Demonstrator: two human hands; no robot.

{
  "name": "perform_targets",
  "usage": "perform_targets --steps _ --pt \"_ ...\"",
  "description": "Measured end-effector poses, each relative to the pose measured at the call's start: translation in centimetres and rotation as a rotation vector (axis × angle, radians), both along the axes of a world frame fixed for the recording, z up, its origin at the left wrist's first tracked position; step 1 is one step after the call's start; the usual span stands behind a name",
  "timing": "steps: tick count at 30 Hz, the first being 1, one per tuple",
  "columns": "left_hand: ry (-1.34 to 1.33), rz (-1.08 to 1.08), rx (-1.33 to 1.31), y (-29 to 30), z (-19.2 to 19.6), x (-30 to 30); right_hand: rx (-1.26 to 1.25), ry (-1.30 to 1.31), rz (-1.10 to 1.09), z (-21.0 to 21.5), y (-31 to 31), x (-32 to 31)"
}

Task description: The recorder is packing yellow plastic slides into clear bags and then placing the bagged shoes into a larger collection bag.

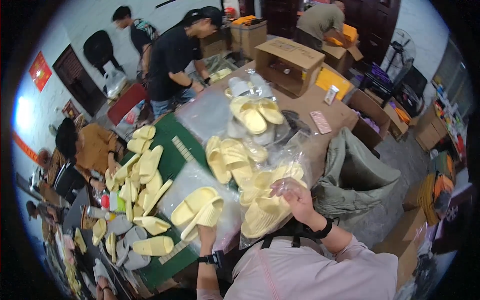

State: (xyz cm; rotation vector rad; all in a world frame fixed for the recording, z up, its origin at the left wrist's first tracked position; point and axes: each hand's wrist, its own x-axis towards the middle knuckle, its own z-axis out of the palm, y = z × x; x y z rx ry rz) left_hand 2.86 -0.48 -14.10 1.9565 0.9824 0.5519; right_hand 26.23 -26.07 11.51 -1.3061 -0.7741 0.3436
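My left hand [207, 237] holds a pale yellow slipper [209, 216] from its near end; some fingers are hidden behind it. A second yellow slipper [187, 210] leans right against it, over flat clear plastic bags [175, 182]. To the right, my right hand [295, 197] has its fingers closed on a clear plastic bag [301, 172]. Yellow ribbed slippers [265, 215] lie in or under that plastic, close below the hand. Beyond them, more yellow slippers [232, 157] are bunched on the table, and a pair [255, 114] rests on top of grey ones.
A heap of loose yellow slippers [142, 175] covers the green mat [182, 127] at left, with grey slippers [135, 250] nearer. Cardboard box [290, 62], pink phone [320, 122] and yellow packages [332, 82] stand or lie far right. A green-grey sack [350, 175] slumps beside the table. Several people work around.
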Motion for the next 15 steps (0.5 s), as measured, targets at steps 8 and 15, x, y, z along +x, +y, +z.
perform_targets --steps 8,15 --pt "0.013 0.13 0.205 -8.0 13.0 7.2 -0.246 -0.332 -0.044 -2.0 -2.8 2.7" --pt "-0.1 -0.731 0.164 -15.2 23.8 13.2 -0.398 -0.622 0.056 -1.8 -1.2 2.3"
